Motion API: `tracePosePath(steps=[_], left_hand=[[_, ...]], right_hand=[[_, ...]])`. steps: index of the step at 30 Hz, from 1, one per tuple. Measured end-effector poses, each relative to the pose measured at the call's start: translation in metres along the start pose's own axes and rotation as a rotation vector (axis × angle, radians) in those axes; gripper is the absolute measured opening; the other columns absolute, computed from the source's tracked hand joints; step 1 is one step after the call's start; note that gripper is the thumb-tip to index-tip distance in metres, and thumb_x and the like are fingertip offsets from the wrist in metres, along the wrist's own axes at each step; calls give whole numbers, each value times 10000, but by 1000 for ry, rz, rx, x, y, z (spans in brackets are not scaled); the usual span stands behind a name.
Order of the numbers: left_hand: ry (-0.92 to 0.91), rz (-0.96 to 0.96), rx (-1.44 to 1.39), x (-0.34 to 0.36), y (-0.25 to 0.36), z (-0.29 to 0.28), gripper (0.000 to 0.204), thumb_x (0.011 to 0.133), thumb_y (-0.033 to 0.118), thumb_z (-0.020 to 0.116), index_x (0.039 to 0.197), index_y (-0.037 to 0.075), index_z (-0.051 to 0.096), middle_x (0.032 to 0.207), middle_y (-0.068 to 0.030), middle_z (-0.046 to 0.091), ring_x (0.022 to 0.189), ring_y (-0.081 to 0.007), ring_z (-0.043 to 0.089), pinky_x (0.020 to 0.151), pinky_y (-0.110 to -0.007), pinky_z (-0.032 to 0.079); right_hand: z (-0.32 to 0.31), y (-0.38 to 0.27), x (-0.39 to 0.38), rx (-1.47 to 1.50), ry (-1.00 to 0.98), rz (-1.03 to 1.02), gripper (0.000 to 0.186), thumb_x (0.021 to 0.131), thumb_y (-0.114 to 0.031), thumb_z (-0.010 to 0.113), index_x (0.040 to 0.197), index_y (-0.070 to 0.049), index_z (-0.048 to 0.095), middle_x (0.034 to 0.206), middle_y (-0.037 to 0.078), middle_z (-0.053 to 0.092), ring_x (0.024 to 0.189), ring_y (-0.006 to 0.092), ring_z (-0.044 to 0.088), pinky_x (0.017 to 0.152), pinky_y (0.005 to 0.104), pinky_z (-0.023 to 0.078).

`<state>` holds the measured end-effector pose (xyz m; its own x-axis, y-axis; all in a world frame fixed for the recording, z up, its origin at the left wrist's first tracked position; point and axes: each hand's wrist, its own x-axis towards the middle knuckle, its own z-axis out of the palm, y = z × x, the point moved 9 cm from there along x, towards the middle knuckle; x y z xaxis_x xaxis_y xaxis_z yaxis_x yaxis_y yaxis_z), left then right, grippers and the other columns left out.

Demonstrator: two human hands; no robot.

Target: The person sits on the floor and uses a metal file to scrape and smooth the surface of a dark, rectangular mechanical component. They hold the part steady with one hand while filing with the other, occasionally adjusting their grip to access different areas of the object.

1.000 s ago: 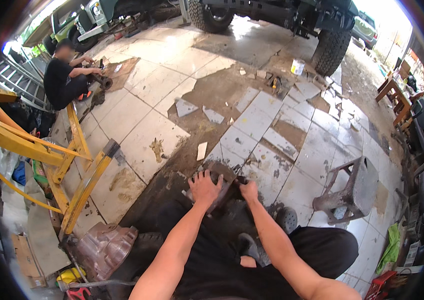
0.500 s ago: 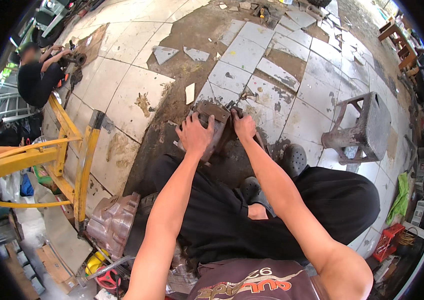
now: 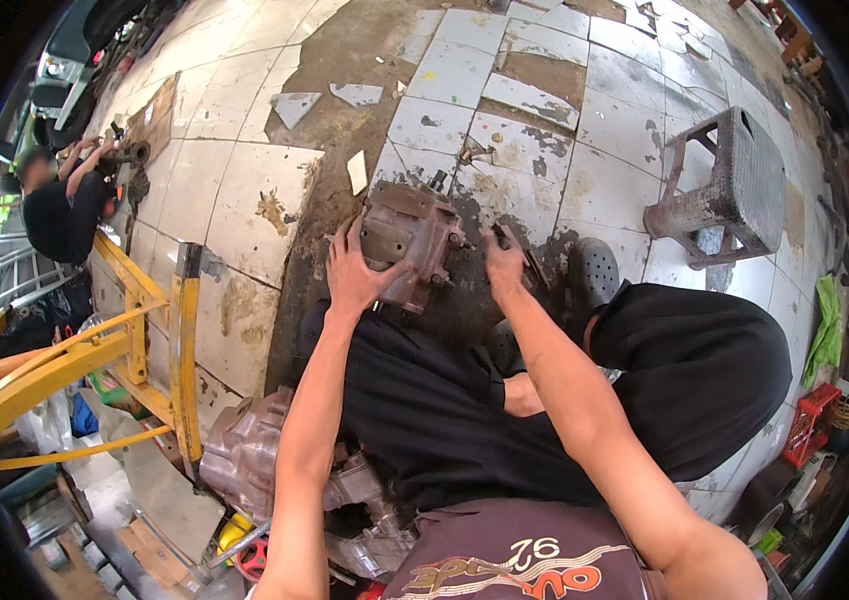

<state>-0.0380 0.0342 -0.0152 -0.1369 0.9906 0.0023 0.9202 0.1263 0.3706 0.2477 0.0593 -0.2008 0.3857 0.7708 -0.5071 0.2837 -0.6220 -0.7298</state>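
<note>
A brown, grimy metal gearbox housing (image 3: 412,235) rests on the floor in front of me, its flat bolted face turned up. My left hand (image 3: 356,272) grips its near left side, thumb across the top and fingers along the edge. My right hand (image 3: 504,262) is a little to the right of the housing, apart from it. Its fingers are curled round a small dark piece whose kind I cannot make out. Beside that hand a long dark bar-like thing (image 3: 532,258) shows partly, near my grey clog (image 3: 594,272).
A worn plastic stool (image 3: 729,190) stands at the right. To the left are a yellow metal frame (image 3: 184,350) and a large metal casing (image 3: 244,450). Broken tiles (image 3: 529,103) lie ahead. Another person (image 3: 59,215) crouches at the far left. A red crate (image 3: 810,425) sits at the right.
The housing has turned and now shows its top face. My right hand has come off it toward me and to the right. My left hand has stayed on it.
</note>
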Motion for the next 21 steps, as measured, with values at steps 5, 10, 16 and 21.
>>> tracePosePath(steps=[5,10,16,21], left_hand=[[-41,-103,36,-8,-8,1,1152,658,684,802,1463,-2,346,1396,-249,390,1303,-462,402,1056,-554,403],[-41,-202,42,-11,-6,1,1093,673,649,811,1417,-32,390,1312,-250,432,1257,-455,433,1027,-560,424],[27,-222,-1,-9,-8,0,1019,654,603,839,1366,-10,445,1312,-250,456,1279,-445,427,1027,-552,430],[70,-264,-31,-11,-8,-3,995,633,559,869,1349,-14,483,1321,-237,474,1286,-414,441,1053,-526,407]], right_hand=[[45,-26,-91,-475,-520,-26,761,803,-620,717,1232,3,646,1212,260,663,1164,377,637,958,454,515],[51,-35,-107,-300,-517,-181,739,871,-610,662,1261,17,616,1164,266,672,1120,381,649,935,472,504],[66,-4,-89,-153,-555,-178,764,853,-642,665,1179,47,617,1127,263,671,1088,385,645,899,445,498],[65,-1,-88,-87,-497,-170,734,844,-629,684,1094,59,627,1039,240,681,1001,359,651,847,432,490]])
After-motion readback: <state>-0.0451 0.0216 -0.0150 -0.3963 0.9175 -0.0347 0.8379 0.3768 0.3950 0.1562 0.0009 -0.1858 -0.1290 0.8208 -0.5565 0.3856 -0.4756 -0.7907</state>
